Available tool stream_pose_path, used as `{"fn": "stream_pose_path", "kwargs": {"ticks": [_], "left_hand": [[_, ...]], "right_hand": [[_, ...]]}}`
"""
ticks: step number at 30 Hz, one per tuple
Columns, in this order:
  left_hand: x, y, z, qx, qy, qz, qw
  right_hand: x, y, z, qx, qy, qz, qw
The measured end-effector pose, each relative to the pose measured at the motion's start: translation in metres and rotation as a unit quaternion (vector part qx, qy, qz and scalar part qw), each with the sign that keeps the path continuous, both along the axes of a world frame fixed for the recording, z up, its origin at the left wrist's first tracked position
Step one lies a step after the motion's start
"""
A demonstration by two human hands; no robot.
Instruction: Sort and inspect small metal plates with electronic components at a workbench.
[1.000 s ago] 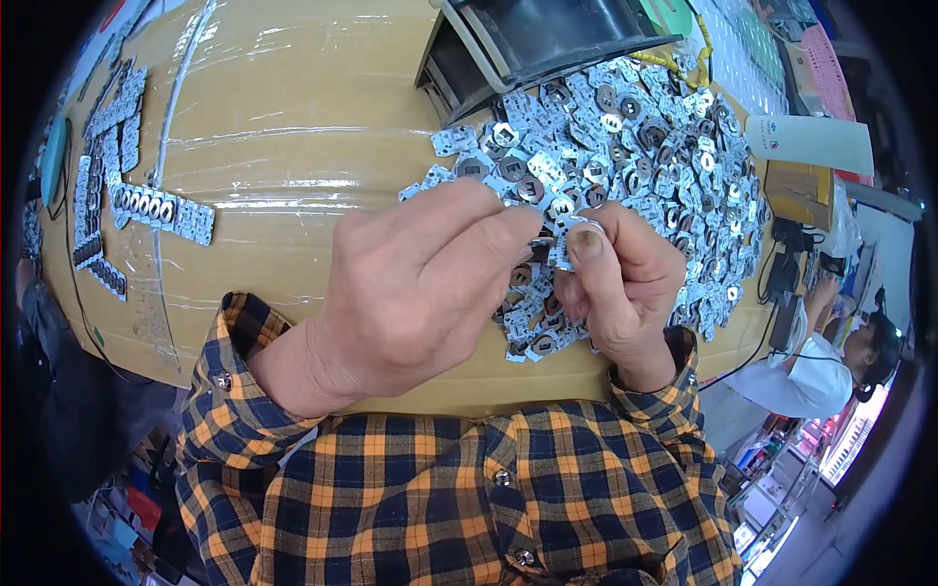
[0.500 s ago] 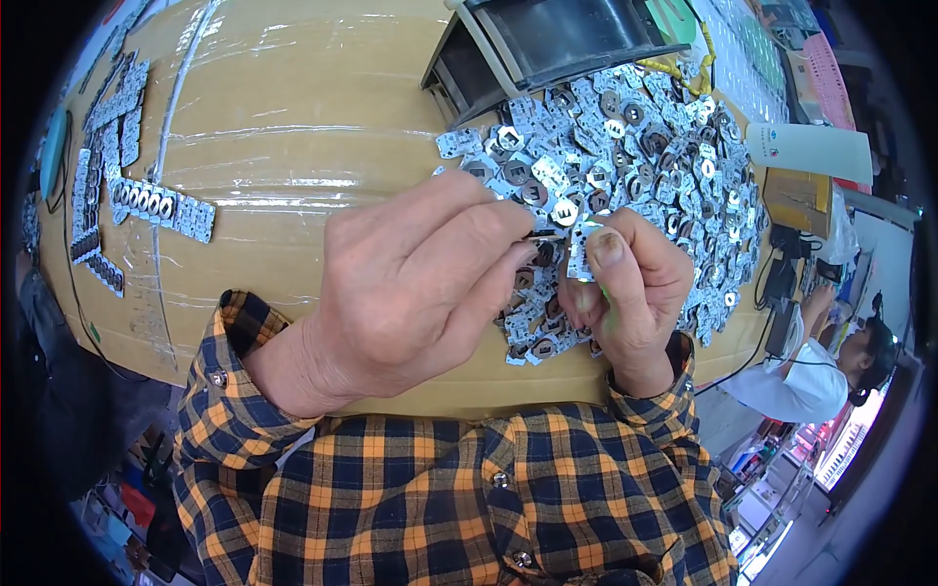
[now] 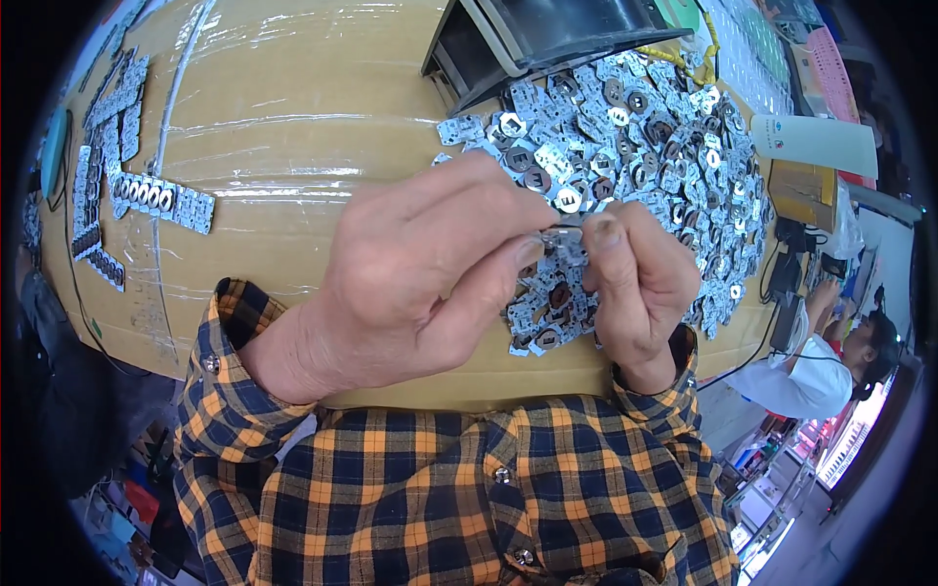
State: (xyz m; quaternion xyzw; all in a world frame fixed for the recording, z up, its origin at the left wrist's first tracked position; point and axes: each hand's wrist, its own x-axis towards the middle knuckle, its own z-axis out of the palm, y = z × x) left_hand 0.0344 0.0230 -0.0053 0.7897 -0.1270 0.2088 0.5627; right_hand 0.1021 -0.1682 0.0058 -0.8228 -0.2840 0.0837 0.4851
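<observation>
A small pale circuit board (image 3: 564,244) is held between my two hands, just above the near side of a heap of similar boards. My left hand (image 3: 420,264) is closed, its thumb and fingers pinched at the board's left end. At the other end, my right hand (image 3: 640,283) grips it between thumb and bent forefinger. My fingers hide parts of the board. Beneath and beyond my hands lies the heap of circuit boards (image 3: 674,176), many bearing round metal or dark discs.
A black bin (image 3: 557,39) lies at the heap's far side. Joined strips of boards (image 3: 161,203) rest at the left of the brown tabletop (image 3: 264,146). A pale plastic cup (image 3: 816,145) stands at the right, near a cardboard box (image 3: 803,193). Another person (image 3: 811,376) sits beyond the right edge.
The board has turned from upright to lying more level between my hands. My left hand has shifted slightly right, with its fingers closer to my right hand.
</observation>
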Motion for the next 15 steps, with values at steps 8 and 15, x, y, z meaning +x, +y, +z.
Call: {"fn": "stream_pose_path", "kwargs": {"ticks": [8, 15], "left_hand": [[-0.001, 0.006, 0.0, -0.002, 0.085, -0.012, 0.996], [-0.004, 0.011, 0.004, -0.095, 0.143, -0.124, 0.977]], "right_hand": [[0.002, 0.0, 0.006, 0.052, 0.011, 0.007, 0.999], [0.001, 0.005, 0.004, 0.07, 0.115, 0.154, 0.979]]}}
